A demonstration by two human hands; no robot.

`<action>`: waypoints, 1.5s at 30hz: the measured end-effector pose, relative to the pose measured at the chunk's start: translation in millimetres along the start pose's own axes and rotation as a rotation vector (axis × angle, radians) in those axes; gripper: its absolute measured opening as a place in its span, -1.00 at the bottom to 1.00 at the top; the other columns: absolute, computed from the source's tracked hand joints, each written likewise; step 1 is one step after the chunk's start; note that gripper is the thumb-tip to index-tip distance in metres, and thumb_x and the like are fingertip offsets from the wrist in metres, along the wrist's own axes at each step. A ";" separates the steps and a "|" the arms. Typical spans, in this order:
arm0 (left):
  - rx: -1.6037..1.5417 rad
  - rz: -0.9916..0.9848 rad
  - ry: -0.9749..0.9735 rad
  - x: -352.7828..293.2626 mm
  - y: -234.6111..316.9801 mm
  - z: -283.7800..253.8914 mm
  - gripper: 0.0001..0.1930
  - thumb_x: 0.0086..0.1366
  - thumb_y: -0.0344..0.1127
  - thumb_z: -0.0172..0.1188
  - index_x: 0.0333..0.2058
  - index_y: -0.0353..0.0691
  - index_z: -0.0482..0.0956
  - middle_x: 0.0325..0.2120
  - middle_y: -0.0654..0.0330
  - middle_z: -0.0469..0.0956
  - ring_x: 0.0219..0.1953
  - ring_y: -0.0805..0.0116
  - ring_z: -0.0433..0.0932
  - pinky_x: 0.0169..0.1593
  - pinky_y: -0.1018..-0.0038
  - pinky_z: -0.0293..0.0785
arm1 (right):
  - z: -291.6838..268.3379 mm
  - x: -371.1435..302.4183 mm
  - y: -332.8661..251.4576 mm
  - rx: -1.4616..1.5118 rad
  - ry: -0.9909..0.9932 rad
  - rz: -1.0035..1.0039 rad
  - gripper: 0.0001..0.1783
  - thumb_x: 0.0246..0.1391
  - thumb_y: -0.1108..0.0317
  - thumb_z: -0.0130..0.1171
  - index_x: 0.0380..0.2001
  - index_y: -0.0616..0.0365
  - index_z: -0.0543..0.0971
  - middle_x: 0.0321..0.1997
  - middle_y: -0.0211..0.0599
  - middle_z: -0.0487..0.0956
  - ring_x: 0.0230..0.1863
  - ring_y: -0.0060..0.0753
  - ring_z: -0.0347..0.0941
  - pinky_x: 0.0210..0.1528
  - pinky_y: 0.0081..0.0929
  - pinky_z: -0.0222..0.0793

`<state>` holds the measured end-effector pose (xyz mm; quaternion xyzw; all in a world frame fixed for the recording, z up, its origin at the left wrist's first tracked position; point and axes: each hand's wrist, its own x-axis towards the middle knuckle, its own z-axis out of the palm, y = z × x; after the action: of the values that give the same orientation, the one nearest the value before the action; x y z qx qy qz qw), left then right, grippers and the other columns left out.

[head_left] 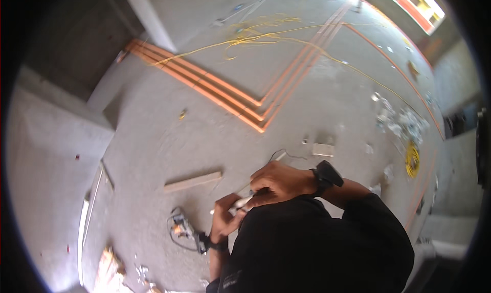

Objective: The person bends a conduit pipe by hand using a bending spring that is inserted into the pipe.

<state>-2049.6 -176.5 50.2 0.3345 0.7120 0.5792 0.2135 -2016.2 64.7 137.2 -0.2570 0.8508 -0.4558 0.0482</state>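
Observation:
My left hand [227,219] is closed around a short white tube-like piece [241,203], low in front of my body. From the right, my right hand [279,180] comes over with its fingers curled at the other end of the same piece; the dark sleeve and the fingers hide part of it. A thin pale strip [280,156] shows beyond my right hand, with a dark thin wire next to it. I cannot tell whether the strip joins the white piece. On the floor left of my left hand lies a corded power tool [183,230].
A wooden plank [193,181] lies ahead of my left hand, a pale block-like box [323,149] ahead of my right. Orange pipes [204,85] bend across the floor, crossed by a yellow cable [286,37]. At right are plastic litter [409,123] and a yellow coil [412,161].

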 end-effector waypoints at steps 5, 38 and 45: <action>-0.122 -0.007 0.008 67.4 -19.7 -46.1 -0.42 0.09 0.14 0.36 -0.32 -0.40 0.58 -0.51 0.04 0.56 -0.44 0.25 0.57 -0.32 0.39 0.44 | 0.6 87.2 61.0 0.023 -0.047 -0.123 -0.58 0.12 0.10 0.27 -0.58 0.22 0.47 -0.54 -0.23 0.47 -0.46 -0.06 0.48 -0.43 -0.20 0.35; 0.430 -0.191 0.450 454.2 -323.0 -489.4 -0.59 0.27 -0.32 0.24 -0.69 -0.30 0.30 -0.78 -0.02 0.29 -0.70 0.16 0.07 -0.60 0.30 0.16 | -342.8 595.2 216.7 -0.282 0.194 -0.119 -0.45 0.00 0.11 0.40 -0.79 0.13 0.33 -0.76 -0.37 0.21 -0.72 -0.32 0.21 -0.62 -0.30 0.03; 0.600 -0.250 0.359 473.4 -392.4 -590.7 -0.65 0.28 -0.28 0.24 -0.63 -0.29 0.39 -0.69 -0.05 0.41 -0.61 -0.09 0.42 -0.52 0.15 0.28 | -418.0 568.2 194.6 -0.398 0.589 -0.002 -0.40 0.00 -0.02 0.34 -0.77 0.15 0.29 -0.74 -0.39 0.23 -0.71 -0.49 0.16 -0.63 -0.43 -0.08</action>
<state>-2872.3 -278.0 -149.5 0.1857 0.9117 0.3634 0.0467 -2715.4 193.2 310.4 -0.1197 0.9002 -0.3354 -0.2507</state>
